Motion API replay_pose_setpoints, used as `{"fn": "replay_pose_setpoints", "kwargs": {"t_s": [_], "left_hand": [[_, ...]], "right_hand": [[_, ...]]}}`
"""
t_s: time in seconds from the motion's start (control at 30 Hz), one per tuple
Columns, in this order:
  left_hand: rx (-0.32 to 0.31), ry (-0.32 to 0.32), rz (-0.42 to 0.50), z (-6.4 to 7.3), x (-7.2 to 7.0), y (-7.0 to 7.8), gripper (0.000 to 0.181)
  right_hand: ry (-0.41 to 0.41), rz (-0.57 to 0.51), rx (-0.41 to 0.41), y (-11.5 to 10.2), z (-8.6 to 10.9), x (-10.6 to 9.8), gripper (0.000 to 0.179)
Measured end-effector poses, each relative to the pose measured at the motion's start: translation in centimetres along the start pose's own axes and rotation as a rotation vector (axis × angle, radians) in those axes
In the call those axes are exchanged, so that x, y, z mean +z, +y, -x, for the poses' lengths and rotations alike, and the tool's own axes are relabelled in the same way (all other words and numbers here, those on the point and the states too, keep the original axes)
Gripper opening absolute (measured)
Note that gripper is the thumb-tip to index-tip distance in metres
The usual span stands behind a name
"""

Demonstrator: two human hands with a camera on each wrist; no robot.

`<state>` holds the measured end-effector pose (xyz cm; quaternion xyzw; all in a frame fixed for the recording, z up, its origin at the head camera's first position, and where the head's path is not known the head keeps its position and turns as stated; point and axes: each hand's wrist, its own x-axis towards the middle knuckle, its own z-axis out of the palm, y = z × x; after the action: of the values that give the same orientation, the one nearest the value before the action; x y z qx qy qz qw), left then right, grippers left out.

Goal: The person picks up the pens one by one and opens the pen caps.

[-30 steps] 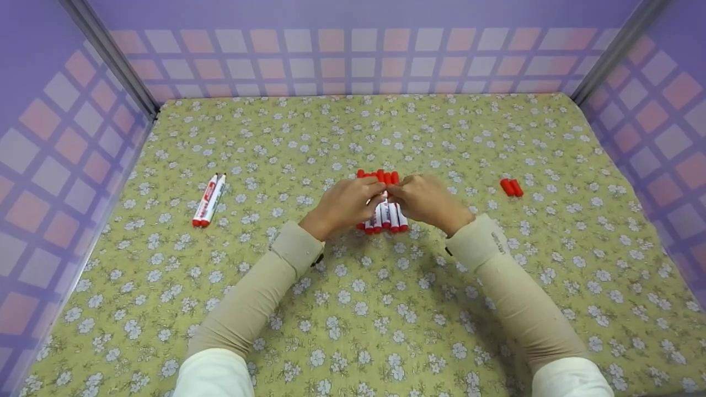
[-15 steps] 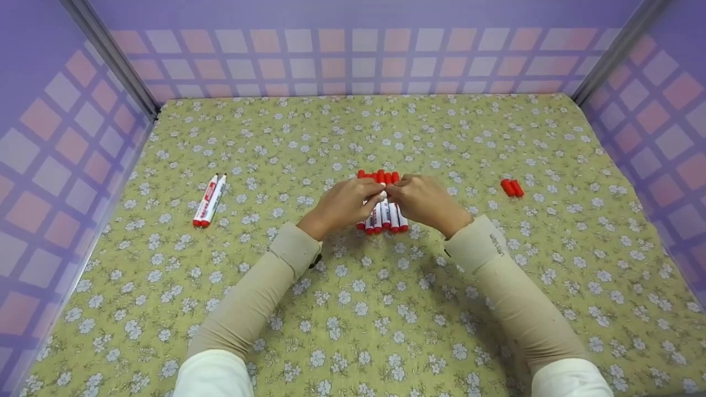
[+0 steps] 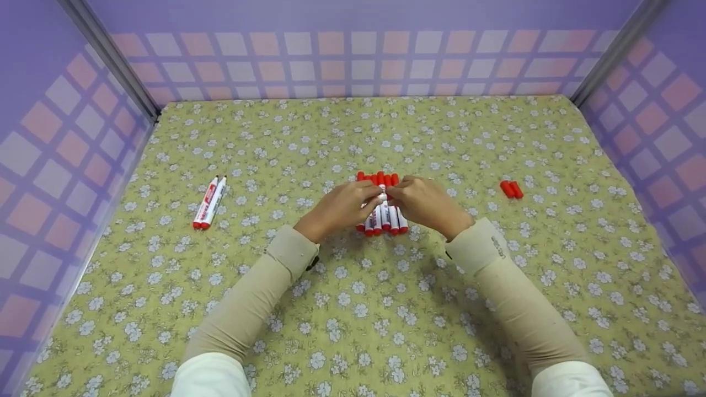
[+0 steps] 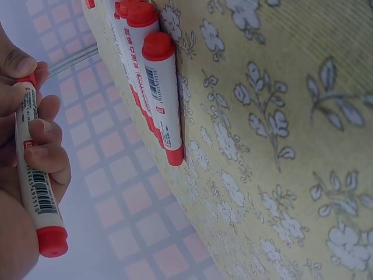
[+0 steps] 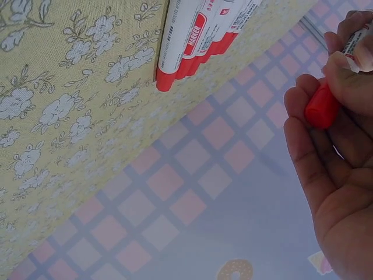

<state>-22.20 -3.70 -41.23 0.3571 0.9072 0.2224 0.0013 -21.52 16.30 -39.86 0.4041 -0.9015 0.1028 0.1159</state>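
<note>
My left hand (image 3: 345,204) grips the white body of a marker (image 4: 34,157), its red end plug pointing down in the left wrist view. The fingers of my right hand (image 3: 424,201) pinch a red cap (image 5: 322,108) at the marker's other end. Fingers cover the joint, so how far the cap sits on the marker cannot be told. Both hands meet above a row of white markers (image 3: 386,218) with red caps and ends, lying side by side on the cloth. The hands hide part of that row in the head view.
On the left lie two uncapped markers (image 3: 208,204), side by side with tips away from me. Two loose red caps (image 3: 512,189) lie together on the right. A flowered yellow cloth (image 3: 353,309) covers the table, and purple checked panels (image 3: 364,60) enclose its back and sides.
Both hands stay together over the row and shift only slightly. My right hand, blurred by motion a second ago, is now steadier. The loose caps and uncapped markers stay in place.
</note>
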Motion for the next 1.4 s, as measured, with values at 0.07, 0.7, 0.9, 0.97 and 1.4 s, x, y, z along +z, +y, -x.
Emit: {"fn": "replay_pose_setpoints", "kwargs": {"t_s": [0.07,0.7,0.9,0.97,1.4], "left_hand": [[-0.011,-0.008,0.006,0.1,-0.1,0.0,0.032],[-0.017,-0.003,0.031,0.9,-0.5,-0.4,0.033],[-0.012,0.007,0.029,1.0,-0.6,-0.6,0.031],[-0.021,0.007,0.025,1.0,-0.7,-0.7,0.030],[-0.039,0.036,0.055,1.6,-1.4,-1.8,0.031]], "right_hand": [[-0.001,0.000,0.006,0.0,0.0,0.0,0.008],[0.007,0.026,0.020,-0.1,0.4,-0.2,0.012],[0.008,0.008,0.012,0.0,0.3,-0.2,0.011],[0.006,0.000,0.011,0.0,0.2,-0.2,0.010],[-0.016,0.008,0.038,0.1,0.2,-0.4,0.015]]}}
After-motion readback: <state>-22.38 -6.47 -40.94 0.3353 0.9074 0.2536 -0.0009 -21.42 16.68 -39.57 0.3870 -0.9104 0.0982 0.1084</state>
